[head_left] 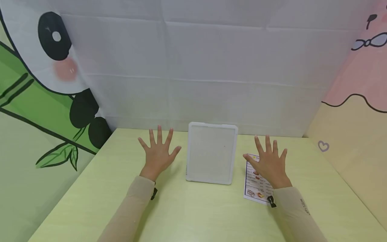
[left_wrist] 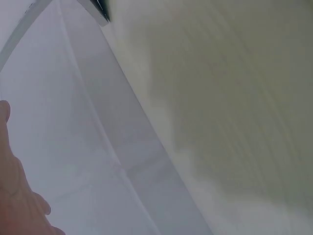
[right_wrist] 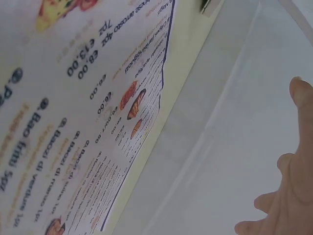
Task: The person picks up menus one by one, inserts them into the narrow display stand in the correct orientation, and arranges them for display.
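Observation:
Both hands are spread above the table, fingers straight and apart, holding nothing. The left hand (head_left: 158, 154) hovers left of a white-framed board (head_left: 211, 153) that stands or leans on the table; how it is supported is hidden. Over a printed menu sheet (head_left: 257, 183) hovers the right hand (head_left: 270, 165), covering its upper right part. In the right wrist view the menu (right_wrist: 73, 122) shows dish names, euro prices and small food pictures, with fingers (right_wrist: 293, 181) at the right edge. In the left wrist view, part of the left hand (left_wrist: 19, 196) shows at the lower left.
The pale yellow-green table (head_left: 187, 215) reaches back to a creased white sheet (head_left: 211, 60). Cartoon-printed panels flank it, a green one (head_left: 39, 101) on the left and a pink and cream one (head_left: 353, 124) on the right.

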A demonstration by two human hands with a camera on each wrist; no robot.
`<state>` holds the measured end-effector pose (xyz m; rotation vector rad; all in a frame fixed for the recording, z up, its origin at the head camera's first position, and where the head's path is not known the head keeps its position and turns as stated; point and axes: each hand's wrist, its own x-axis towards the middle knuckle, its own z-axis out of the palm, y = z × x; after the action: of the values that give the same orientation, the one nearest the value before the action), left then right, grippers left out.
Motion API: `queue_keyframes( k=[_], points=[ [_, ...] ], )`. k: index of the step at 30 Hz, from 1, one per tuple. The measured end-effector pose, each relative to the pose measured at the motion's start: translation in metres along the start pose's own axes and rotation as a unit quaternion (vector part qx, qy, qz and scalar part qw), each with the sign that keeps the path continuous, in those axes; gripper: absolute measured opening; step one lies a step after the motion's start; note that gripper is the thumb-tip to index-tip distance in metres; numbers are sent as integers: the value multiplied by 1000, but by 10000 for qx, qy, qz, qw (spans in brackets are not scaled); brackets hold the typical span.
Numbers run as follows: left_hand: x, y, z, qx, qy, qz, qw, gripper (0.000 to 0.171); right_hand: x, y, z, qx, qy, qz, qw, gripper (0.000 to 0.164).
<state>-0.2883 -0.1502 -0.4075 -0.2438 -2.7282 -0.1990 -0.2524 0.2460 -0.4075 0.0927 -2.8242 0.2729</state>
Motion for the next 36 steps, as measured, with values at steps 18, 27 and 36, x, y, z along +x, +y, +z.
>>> queue_keyframes(
  k=[18, 27, 36],
  points=[
    [0, -2, -3, -374, -120, -132, 9991, 78, -4, 1, 7, 270, -198, 81, 9994, 91],
    [4, -1, -4, -1102, -318, -143, 9933, 79, -6, 0, 2, 697, -592, 255, 9955, 91],
    [10, 2, -5, -2425, -344, -48, 9695, 74, -2, 4, -2, 1137, -935, 388, 9883, 90]
  ],
)
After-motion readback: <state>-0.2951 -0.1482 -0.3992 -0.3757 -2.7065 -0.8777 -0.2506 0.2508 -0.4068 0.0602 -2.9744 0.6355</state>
